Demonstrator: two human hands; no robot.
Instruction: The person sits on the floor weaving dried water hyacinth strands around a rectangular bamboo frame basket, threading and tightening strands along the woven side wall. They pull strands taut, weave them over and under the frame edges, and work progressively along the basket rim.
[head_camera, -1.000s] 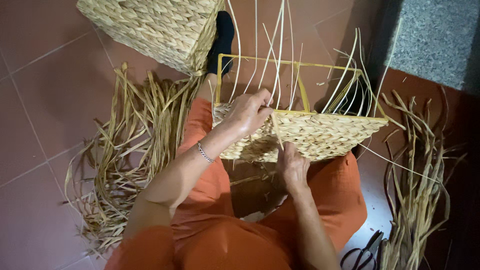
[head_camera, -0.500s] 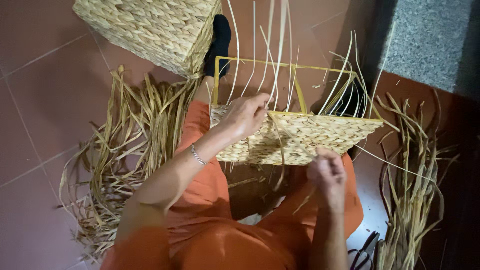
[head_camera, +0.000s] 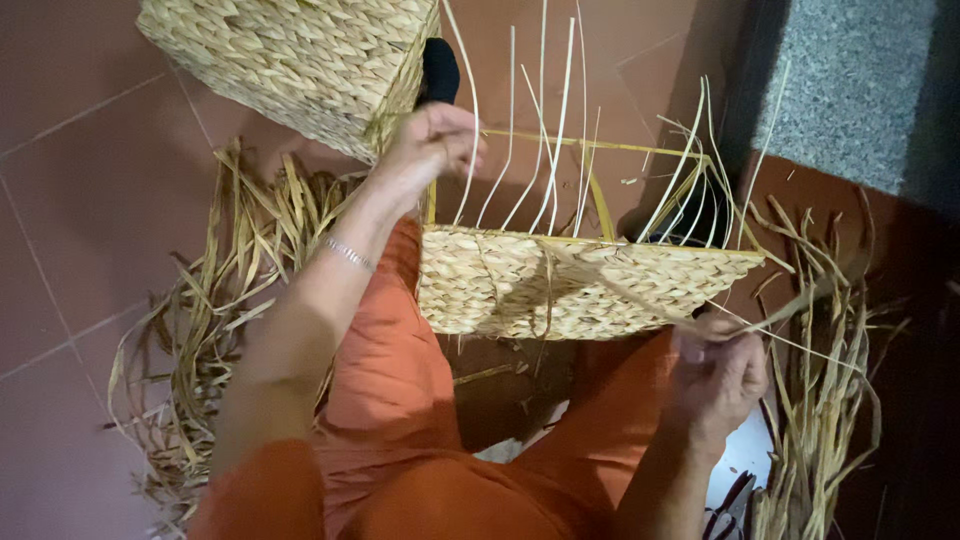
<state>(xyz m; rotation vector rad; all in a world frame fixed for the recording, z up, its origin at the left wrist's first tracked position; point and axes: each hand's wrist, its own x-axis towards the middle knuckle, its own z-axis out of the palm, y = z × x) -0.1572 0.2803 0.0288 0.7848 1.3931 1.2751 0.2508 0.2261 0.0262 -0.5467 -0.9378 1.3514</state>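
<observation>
Gripping frame corner (head_camera: 432, 190), left hand (head_camera: 430, 145); right hand (head_camera: 715, 375) pinching strand (head_camera: 620, 292) beside basket edge (head_camera: 740, 262).

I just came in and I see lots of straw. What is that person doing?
A person in orange clothes sits on the tiled floor, weaving a half-made basket on a yellow wire frame. The left hand grips the frame's far corner. The right hand pulls a straw strand out sideways. A finished basket and loose straw lie nearby.
</observation>
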